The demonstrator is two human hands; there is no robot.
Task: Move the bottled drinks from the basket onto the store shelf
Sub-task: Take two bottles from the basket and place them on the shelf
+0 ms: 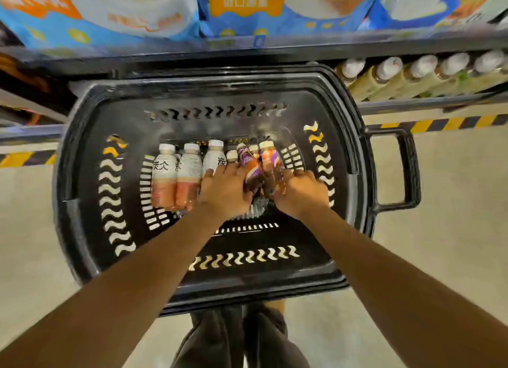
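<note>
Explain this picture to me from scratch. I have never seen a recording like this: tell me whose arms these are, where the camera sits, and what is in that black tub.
There is no machine here. A person wears a camera on the head, so the single picture looks down along their own bare arms. The black tub is a plastic shopping basket standing on the floor in front of a store shelf. Inside it lie bottled drinks: three white-labelled bottles on the left side, and purple-labelled bottles beside them. The left hand rests on the bottles in the middle, and the right hand closes on the purple ones; the exact grip is hidden by the fingers. A row of white-capped bottles already sits on the lower shelf at the upper right.
</note>
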